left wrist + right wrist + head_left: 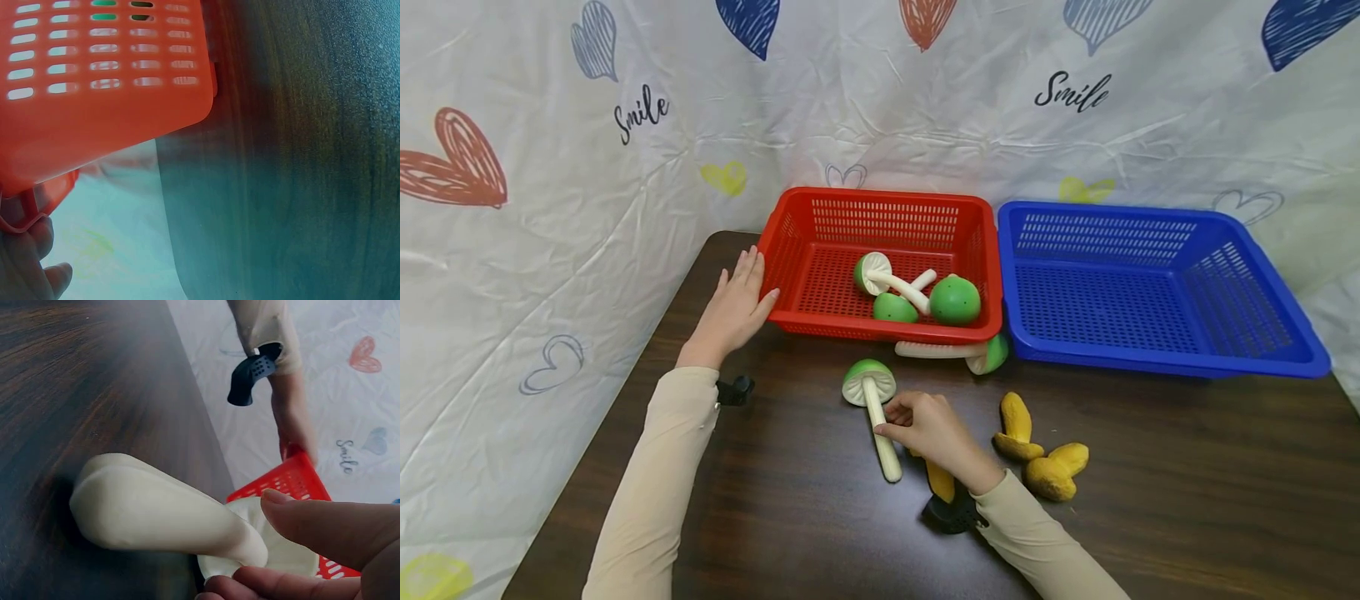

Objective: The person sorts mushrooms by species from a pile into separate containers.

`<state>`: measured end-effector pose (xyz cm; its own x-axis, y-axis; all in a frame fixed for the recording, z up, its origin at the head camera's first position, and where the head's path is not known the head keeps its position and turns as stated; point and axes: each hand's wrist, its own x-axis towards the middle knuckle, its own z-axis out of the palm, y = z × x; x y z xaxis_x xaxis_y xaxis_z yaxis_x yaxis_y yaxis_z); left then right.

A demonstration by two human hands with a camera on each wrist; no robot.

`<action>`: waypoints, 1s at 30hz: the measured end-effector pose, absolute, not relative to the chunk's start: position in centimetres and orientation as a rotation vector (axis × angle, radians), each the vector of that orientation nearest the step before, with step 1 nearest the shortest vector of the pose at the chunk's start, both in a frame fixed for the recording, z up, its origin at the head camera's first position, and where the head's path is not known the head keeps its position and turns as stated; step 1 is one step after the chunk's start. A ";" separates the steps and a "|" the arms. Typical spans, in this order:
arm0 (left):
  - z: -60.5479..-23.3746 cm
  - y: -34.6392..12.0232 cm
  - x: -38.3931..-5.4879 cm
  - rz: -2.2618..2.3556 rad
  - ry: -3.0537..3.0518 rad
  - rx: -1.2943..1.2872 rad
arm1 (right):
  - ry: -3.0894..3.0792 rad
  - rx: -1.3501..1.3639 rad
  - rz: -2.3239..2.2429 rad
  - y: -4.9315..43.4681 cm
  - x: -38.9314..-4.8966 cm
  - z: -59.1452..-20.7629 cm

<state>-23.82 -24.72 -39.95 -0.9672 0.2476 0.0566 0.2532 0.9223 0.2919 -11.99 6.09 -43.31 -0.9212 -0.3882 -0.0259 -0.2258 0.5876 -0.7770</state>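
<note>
Right thumb (331, 528) and fingers (281, 584) flank the mushroom stem (159, 509); whether they grip, I cannot tell.

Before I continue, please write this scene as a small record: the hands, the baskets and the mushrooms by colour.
Left hand: touches left side of red basket
Right hand: at the stem of a green mushroom; whether it grips, cannot tell
Inside red basket: three green caps showing
Blue basket: right of the red one
Other green mushroom outside: lies at red basket's front edge
Yellow mushrooms: three on the table, one partly hidden by the right hand
</note>
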 end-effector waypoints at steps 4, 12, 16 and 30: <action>-40.0 -24.7 -23.8 -0.471 -3.061 -0.401 | 2.694 -0.532 -1.156 5.7 -11.9 -43.5; -40.0 -24.7 -23.8 -0.478 -3.066 -0.404 | 2.769 -0.528 -1.074 5.5 -11.9 -43.7; -40.0 -24.7 -23.8 -0.467 -3.062 -0.405 | 2.730 -0.498 -1.137 5.5 -12.0 -43.7; -40.1 -24.8 -23.9 -0.480 -3.058 -0.408 | 2.502 -0.371 -1.472 6.0 -12.7 -44.1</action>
<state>-23.89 -24.81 -40.06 -0.9656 0.2533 0.0590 0.2591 0.9186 0.2985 -12.65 6.00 -44.10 -0.9453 -0.3212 -0.0561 -0.1070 0.4681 -0.8772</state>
